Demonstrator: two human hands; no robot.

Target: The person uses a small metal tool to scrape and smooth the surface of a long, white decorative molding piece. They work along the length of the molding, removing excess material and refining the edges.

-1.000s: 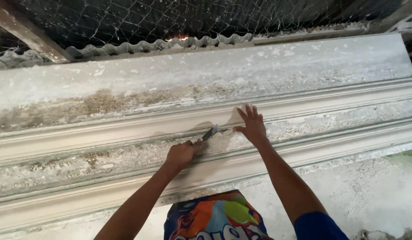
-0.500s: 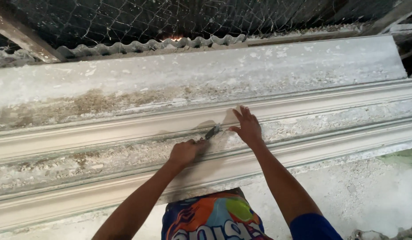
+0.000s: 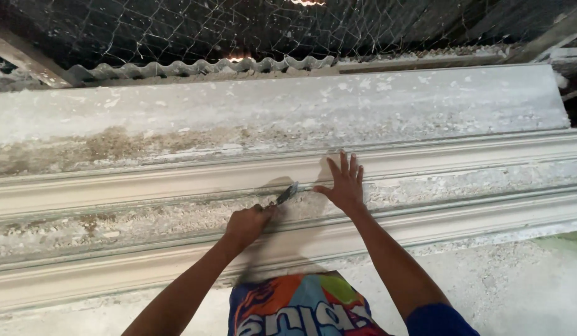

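A long white plaster moulding (image 3: 145,183) lies across the view on a dusty white workbench (image 3: 238,112). My left hand (image 3: 246,225) grips a small metal scraper (image 3: 286,195), its blade touching the groove just below the moulding's upper ridge. My right hand (image 3: 343,183) lies flat, fingers spread, on the moulding just right of the blade. A second moulding (image 3: 114,274) runs parallel, nearer to me.
Plaster crumbs fill the rough strip (image 3: 133,221) between the two mouldings. Wire mesh (image 3: 238,28) and a corrugated sheet edge (image 3: 201,67) rise behind the bench. Dusty floor (image 3: 512,286) lies at lower right. My colourful shorts (image 3: 301,305) show at the bottom.
Both hands have stayed at the same spot on the moulding. The scraper blade shifted slightly along the groove, and my right hand's fingers drew a little closer together.
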